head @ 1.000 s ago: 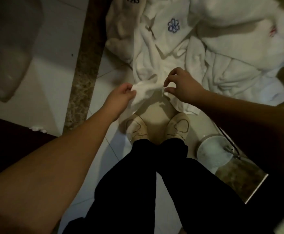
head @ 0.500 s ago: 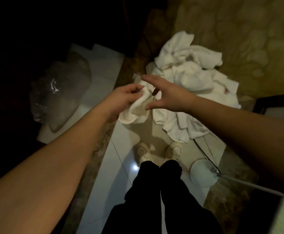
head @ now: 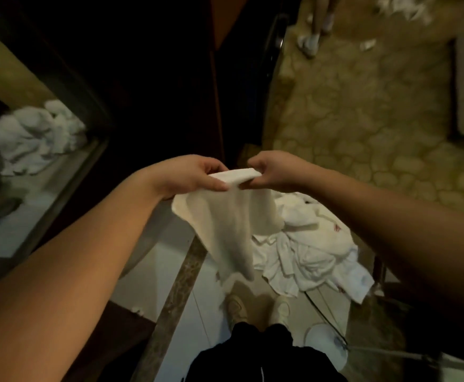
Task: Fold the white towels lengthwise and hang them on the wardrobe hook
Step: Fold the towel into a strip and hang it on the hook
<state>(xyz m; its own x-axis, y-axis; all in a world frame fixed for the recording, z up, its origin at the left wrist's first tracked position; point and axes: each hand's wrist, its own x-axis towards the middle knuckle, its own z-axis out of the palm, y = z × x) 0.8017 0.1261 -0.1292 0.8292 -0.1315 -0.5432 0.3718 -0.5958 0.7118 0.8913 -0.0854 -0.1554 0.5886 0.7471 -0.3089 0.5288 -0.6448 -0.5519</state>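
Observation:
A small white towel (head: 230, 221) hangs in the air in front of me, above my feet. My left hand (head: 192, 175) pinches its top edge on the left, and my right hand (head: 272, 170) pinches the same edge on the right, the two hands close together. The cloth droops down and narrows to a point. Below and to the right lies a heap of white towels (head: 313, 255) on the floor. The dark wardrobe (head: 153, 78) stands ahead; no hook is visible in the gloom.
A mirror or glass panel (head: 32, 139) at the left shows more white towels. A round white lamp base (head: 324, 343) with a cable sits by my right foot. Another person's feet (head: 310, 40) stand on the patterned carpet at the top.
I have straightened up and lifted the towel off the heap. My right hand, open half a second ago, now pinches the top edge beside my left hand.

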